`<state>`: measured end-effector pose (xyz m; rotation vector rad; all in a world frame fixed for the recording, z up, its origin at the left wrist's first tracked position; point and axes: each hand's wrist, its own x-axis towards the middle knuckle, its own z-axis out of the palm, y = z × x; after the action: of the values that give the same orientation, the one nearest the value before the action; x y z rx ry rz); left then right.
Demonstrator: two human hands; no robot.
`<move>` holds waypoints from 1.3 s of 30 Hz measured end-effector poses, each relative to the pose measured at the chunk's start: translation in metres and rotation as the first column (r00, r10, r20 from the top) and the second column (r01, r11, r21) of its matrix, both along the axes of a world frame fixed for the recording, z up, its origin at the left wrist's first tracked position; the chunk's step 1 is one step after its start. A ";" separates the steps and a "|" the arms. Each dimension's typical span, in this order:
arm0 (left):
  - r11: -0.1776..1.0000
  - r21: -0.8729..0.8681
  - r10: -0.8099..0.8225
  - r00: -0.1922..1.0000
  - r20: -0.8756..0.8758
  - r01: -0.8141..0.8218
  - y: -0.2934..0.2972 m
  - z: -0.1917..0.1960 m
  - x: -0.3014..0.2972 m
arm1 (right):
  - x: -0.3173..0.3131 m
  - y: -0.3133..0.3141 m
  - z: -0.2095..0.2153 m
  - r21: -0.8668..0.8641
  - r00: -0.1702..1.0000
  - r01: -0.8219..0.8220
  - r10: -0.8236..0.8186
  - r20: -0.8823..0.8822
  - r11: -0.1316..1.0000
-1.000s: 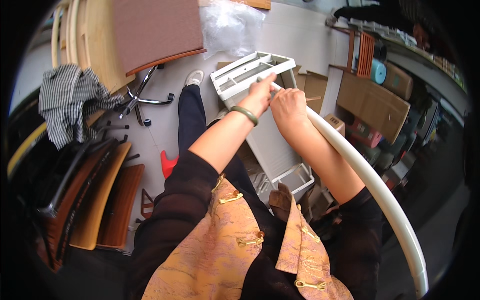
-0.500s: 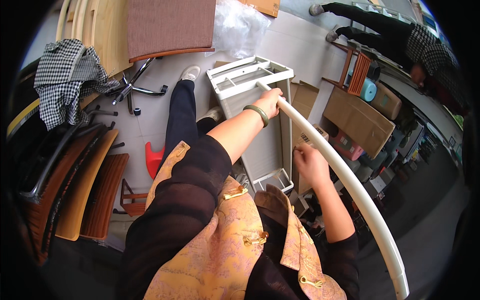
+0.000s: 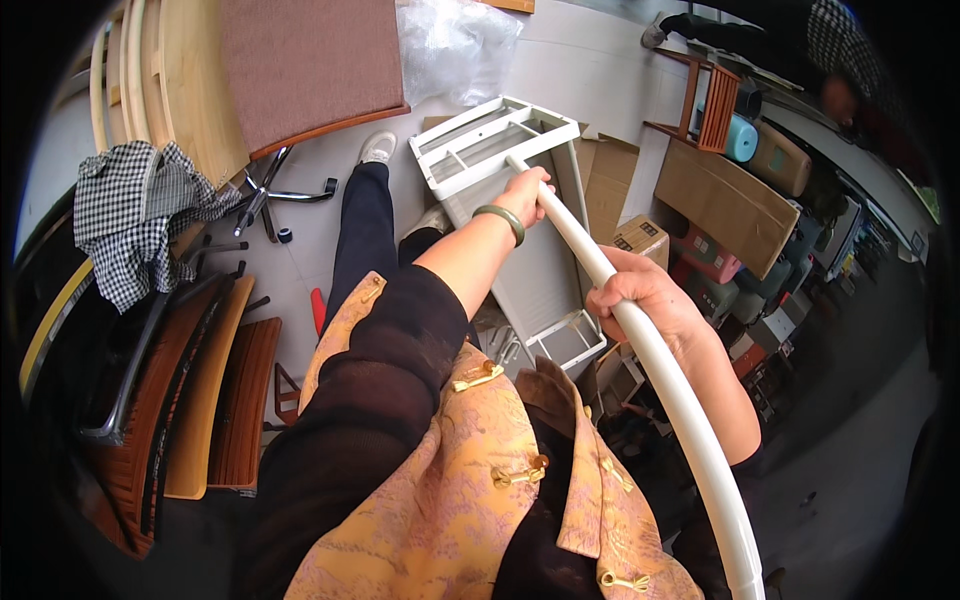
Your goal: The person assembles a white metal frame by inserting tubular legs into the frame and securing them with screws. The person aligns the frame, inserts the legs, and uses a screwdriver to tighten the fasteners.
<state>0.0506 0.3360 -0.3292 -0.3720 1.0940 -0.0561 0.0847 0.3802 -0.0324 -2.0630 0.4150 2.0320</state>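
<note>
A long white curved tube [image 3: 690, 420] runs from the lower right up to a white metal frame [image 3: 495, 140] that stands on the floor in front of me. My left hand [image 3: 525, 195], with a green bangle on the wrist, grips the tube near its upper end by the frame. My right hand [image 3: 640, 295] is closed around the tube lower down, about midway. The frame's lower end [image 3: 565, 340] rests near my knees.
Wooden chair shells [image 3: 190, 400] are stacked at the left, with a checked cloth [image 3: 135, 210] over them. A padded brown seat panel [image 3: 310, 65] and a clear plastic bag [image 3: 455, 45] lie beyond. Cardboard boxes [image 3: 725, 200] stand at the right. Another person [image 3: 820, 50] is at the far right.
My right hand has slid down the tube away from my left hand. The left hand stays at the tube's upper end. My view has tilted and moved closer.
</note>
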 end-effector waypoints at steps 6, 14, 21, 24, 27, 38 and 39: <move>0.983 0.002 0.182 0.969 -0.166 -0.184 -0.017 0.015 0.023 | 0.032 -0.004 0.000 -0.150 0.963 -0.256 0.266 0.049 0.955; 0.999 -0.019 -0.042 0.978 -0.206 0.039 -0.007 0.012 0.026 | 0.048 -0.021 -0.006 -0.093 0.998 -0.049 0.047 -0.029 0.994; 0.972 0.024 -0.229 0.968 -0.100 0.233 0.002 0.014 0.015 | 0.043 -0.025 -0.015 -0.076 0.997 0.068 -0.070 -0.021 0.995; 0.954 0.036 -0.292 0.949 -0.117 0.298 0.005 0.014 0.014 | 0.040 -0.038 -0.019 -0.080 0.967 0.252 -0.254 -0.011 0.964; 0.913 0.054 -0.400 0.913 -0.081 0.404 0.008 0.013 0.015 | 0.040 -0.052 -0.023 -0.055 0.913 0.402 -0.405 -0.042 0.914; 0.956 0.069 -0.278 0.957 -0.088 0.284 -0.003 0.013 0.010 | 0.035 -0.077 -0.062 0.103 0.837 0.547 -0.543 -0.072 0.831; 0.954 0.062 -0.288 0.955 -0.076 0.293 -0.005 0.014 0.008 | 0.034 -0.081 -0.064 0.085 0.838 0.544 -0.545 -0.006 0.835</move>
<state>0.0581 0.3305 -0.3157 -0.1454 1.2064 -0.2664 0.1186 0.2993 -0.0964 -1.6560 0.7962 1.6480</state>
